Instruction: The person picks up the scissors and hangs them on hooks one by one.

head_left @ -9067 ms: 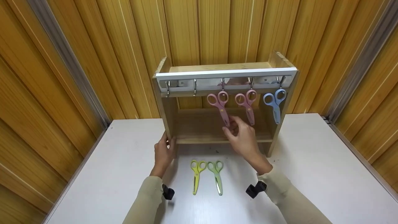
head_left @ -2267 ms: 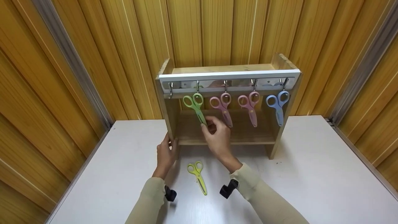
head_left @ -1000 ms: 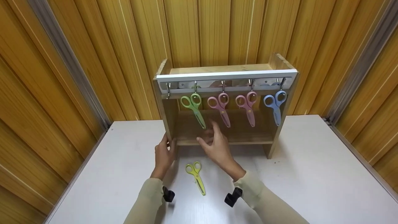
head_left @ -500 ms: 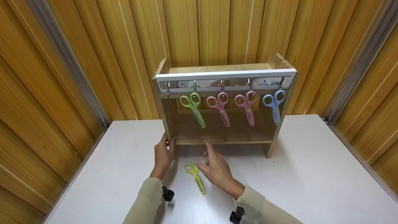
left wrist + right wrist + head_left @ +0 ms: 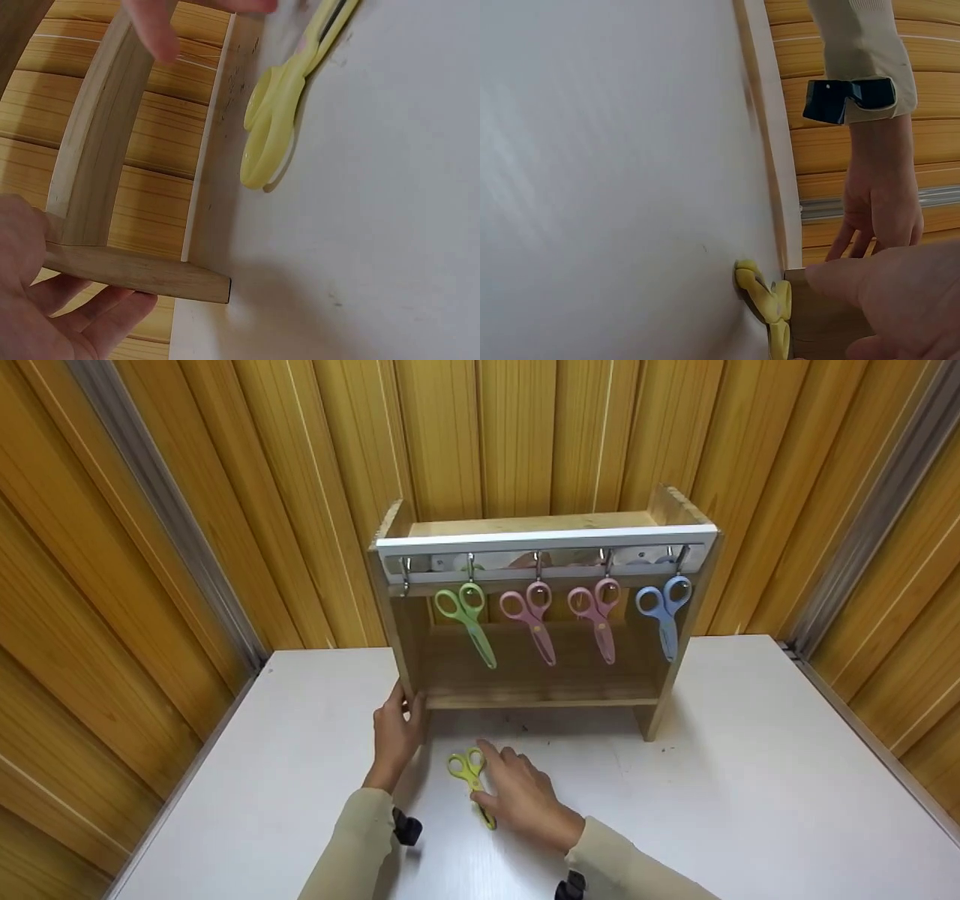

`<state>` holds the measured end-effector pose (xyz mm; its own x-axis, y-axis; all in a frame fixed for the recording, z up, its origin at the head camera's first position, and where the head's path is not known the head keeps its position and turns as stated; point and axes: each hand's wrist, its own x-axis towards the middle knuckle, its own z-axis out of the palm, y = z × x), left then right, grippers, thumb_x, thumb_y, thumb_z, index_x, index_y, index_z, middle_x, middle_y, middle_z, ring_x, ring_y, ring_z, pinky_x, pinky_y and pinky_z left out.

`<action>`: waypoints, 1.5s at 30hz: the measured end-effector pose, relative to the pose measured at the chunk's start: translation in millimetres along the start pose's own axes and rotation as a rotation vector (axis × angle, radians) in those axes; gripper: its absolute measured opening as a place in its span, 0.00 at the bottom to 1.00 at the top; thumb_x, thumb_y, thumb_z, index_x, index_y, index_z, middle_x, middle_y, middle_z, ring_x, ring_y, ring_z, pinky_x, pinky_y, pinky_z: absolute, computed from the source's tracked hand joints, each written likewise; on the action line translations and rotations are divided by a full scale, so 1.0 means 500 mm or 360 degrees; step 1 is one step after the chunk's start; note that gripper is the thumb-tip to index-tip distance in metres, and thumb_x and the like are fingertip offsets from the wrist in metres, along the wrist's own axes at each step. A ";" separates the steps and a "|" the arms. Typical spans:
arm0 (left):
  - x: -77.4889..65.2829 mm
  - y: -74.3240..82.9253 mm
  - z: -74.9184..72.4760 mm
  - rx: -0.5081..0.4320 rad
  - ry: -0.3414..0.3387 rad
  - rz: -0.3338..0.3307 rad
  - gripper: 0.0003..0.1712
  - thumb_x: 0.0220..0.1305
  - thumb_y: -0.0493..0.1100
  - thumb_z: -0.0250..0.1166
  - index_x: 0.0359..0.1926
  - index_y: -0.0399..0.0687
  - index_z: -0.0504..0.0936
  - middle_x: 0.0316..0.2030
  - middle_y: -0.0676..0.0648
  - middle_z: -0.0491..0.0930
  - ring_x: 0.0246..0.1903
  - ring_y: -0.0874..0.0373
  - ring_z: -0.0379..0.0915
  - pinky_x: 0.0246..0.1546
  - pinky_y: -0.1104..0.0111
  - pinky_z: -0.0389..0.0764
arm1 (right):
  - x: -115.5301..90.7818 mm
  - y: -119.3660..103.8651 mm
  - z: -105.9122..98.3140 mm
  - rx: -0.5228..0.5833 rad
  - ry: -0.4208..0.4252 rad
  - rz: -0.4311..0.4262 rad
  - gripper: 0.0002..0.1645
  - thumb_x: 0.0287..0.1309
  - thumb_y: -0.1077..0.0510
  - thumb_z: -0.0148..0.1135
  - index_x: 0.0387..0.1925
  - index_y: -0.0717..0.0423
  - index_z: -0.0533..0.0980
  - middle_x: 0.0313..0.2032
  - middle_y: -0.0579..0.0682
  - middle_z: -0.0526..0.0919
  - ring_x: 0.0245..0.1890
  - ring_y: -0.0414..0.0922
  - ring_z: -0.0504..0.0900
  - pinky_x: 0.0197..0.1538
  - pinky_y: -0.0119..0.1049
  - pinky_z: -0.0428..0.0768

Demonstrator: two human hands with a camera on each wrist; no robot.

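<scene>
My left hand (image 5: 393, 735) grips the left side panel of a small wooden shelf (image 5: 540, 703), thumb and fingers on either side of the wood. Yellow scissors (image 5: 475, 781) lie on the white table in front of the shelf, handles toward it. Just right of them, my right hand (image 5: 525, 799) is low over the table, thumb over the blade part, fingers loosely extended beside the handle. Whether it touches them I cannot tell. Green scissors (image 5: 469, 622), two pink pairs, one at centre (image 5: 534, 622) and another to its right (image 5: 599, 619), and blue scissors (image 5: 664, 613) hang from hooks.
The hooks sit on a white-edged metal rail (image 5: 547, 540) across the shelf's top front. A metal hook (image 5: 406, 577) is at the rail's left end, beside the green scissors. Wood-patterned walls (image 5: 517, 435) enclose the back and sides of the table (image 5: 750, 780).
The green scissors went from the table onto the second hook from the left. My right hand then let go and came down to the yellow scissors. The left hand kept its grip.
</scene>
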<state>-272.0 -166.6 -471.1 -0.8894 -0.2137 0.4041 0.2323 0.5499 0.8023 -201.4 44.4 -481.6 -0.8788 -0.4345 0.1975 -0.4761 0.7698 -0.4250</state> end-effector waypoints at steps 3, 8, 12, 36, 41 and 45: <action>-0.001 0.001 0.000 0.0011 -0.0002 -0.0015 0.27 0.73 0.43 0.56 0.70 0.48 0.66 0.60 0.43 0.76 0.50 0.50 0.80 0.50 0.58 0.82 | -0.002 0.000 0.008 -0.0063 -0.0047 0.0011 0.43 0.54 0.44 0.71 0.68 0.52 0.66 0.41 0.52 0.78 0.35 0.47 0.75 0.25 0.39 0.74; -0.002 0.004 0.000 0.0012 -0.0012 -0.0024 0.28 0.73 0.43 0.56 0.71 0.47 0.65 0.61 0.43 0.75 0.49 0.51 0.80 0.48 0.58 0.82 | -0.005 -0.002 0.017 -0.0155 -0.0053 -0.0012 0.38 0.52 0.45 0.73 0.62 0.53 0.72 0.37 0.51 0.78 0.31 0.45 0.72 0.23 0.38 0.73; -0.001 0.004 0.001 0.0011 -0.0010 -0.0012 0.28 0.73 0.43 0.56 0.71 0.46 0.65 0.61 0.43 0.75 0.50 0.50 0.80 0.48 0.58 0.82 | -0.005 -0.001 0.021 -0.0226 -0.0052 -0.0036 0.23 0.51 0.46 0.73 0.46 0.51 0.80 0.30 0.47 0.74 0.27 0.43 0.69 0.20 0.36 0.69; -0.002 0.002 0.003 0.0003 0.0011 0.0001 0.27 0.73 0.43 0.56 0.70 0.46 0.67 0.60 0.41 0.76 0.50 0.49 0.80 0.50 0.57 0.82 | -0.017 0.014 0.008 -0.0184 0.0076 -0.0123 0.05 0.48 0.63 0.73 0.29 0.55 0.84 0.23 0.44 0.72 0.22 0.41 0.69 0.19 0.34 0.69; 0.000 0.003 0.002 -0.0002 0.0005 0.0002 0.27 0.73 0.43 0.56 0.70 0.47 0.66 0.60 0.42 0.76 0.50 0.50 0.80 0.50 0.57 0.81 | -0.017 0.023 -0.003 -0.0208 0.0076 -0.0113 0.06 0.47 0.68 0.71 0.28 0.55 0.84 0.22 0.45 0.72 0.22 0.42 0.69 0.19 0.35 0.69; 0.000 0.003 0.002 -0.0006 0.0001 0.0001 0.27 0.73 0.42 0.56 0.70 0.45 0.66 0.61 0.42 0.75 0.50 0.49 0.80 0.49 0.57 0.82 | -0.017 0.031 -0.012 -0.0214 0.0071 -0.0117 0.07 0.46 0.69 0.70 0.26 0.55 0.83 0.22 0.45 0.72 0.21 0.42 0.68 0.18 0.35 0.68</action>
<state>-272.1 -165.0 -470.5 -0.8890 -0.2141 0.4048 0.2341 0.5472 0.8036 -201.5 62.9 -484.5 -0.8404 -0.4734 0.2639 -0.5369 0.7935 -0.2863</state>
